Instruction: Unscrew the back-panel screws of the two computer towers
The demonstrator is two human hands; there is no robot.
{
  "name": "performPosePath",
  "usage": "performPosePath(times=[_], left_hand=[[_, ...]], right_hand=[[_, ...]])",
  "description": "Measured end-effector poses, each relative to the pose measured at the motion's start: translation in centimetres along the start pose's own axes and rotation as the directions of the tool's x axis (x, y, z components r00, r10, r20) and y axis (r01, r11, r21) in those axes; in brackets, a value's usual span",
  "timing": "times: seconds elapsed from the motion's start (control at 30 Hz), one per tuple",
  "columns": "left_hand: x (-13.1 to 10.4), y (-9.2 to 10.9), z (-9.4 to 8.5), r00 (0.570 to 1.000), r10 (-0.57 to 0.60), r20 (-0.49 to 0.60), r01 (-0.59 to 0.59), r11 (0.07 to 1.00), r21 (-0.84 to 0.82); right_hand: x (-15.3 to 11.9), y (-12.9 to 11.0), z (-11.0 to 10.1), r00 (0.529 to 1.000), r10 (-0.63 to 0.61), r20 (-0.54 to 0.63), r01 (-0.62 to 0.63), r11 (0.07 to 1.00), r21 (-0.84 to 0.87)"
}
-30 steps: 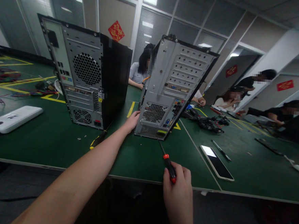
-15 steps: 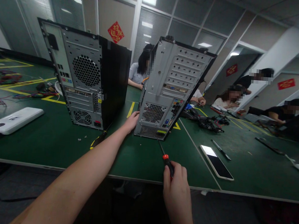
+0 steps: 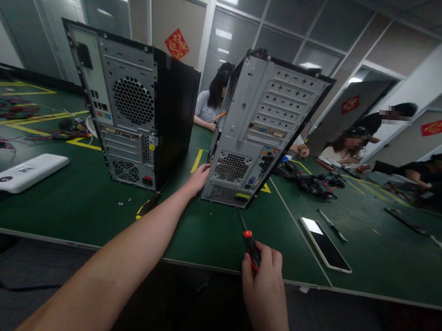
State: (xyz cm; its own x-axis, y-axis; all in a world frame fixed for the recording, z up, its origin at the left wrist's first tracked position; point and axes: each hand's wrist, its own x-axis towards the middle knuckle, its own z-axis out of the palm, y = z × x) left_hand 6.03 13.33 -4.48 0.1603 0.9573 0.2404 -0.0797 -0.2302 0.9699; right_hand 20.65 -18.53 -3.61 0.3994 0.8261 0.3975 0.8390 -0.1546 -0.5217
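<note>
A grey metal computer tower [image 3: 241, 141] stands with its back panel towards me, leaning a little to the right. My left hand [image 3: 199, 180] is at its lower left edge, closed against the case, with the fingertips hidden behind it. My right hand [image 3: 266, 279] is wrapped round the black and red handle of a screwdriver [image 3: 252, 249]. The screwdriver's thin shaft points forward, its tip close to the tower's bottom edge; I cannot tell whether they touch. A second, black-sided computer tower [image 3: 175, 117] stands to the left, its back panel facing me too.
A yellow and black screwdriver [image 3: 148, 206] and small screws [image 3: 125, 201] lie by the left tower. A white power bank [image 3: 25, 172] is at far left. On the right are a phone [image 3: 325, 245], a pen [image 3: 332, 225] and bundled cables [image 3: 320, 182]. Several people sit beyond.
The view has shifted slightly, so most things appear a little further right. The right tower's top has moved further right than its base. Both hands keep their places on the tower and screwdriver.
</note>
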Motion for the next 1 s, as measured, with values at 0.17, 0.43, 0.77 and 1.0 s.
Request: performPosePath(times=[0.17, 0.43, 0.77, 1.0], left_hand=[[-0.04, -0.05, 0.03, 1.000, 0.007, -0.001, -0.007, 1.000, 0.001], [-0.52, 0.56, 0.06, 1.000, -0.015, -0.004, 0.015, 1.000, -0.004], [-0.14, 0.25, -0.12, 0.999, -0.033, 0.009, 0.033, 0.999, -0.002], [-0.13, 0.35, -0.04, 0.999, -0.031, 0.029, 0.032, 0.999, -0.030]], right_hand=[[0.05, 0.33, 0.06, 0.999, -0.038, -0.016, 0.039, 0.999, 0.019], [0.26, 0.45, -0.17, 0.999, -0.049, 0.005, 0.049, 0.998, 0.025], [0.25, 0.34, -0.08, 0.999, -0.046, 0.001, 0.046, 0.998, 0.029], [0.26, 0.30, -0.31, 0.999, -0.029, 0.039, 0.027, 0.998, 0.050]])
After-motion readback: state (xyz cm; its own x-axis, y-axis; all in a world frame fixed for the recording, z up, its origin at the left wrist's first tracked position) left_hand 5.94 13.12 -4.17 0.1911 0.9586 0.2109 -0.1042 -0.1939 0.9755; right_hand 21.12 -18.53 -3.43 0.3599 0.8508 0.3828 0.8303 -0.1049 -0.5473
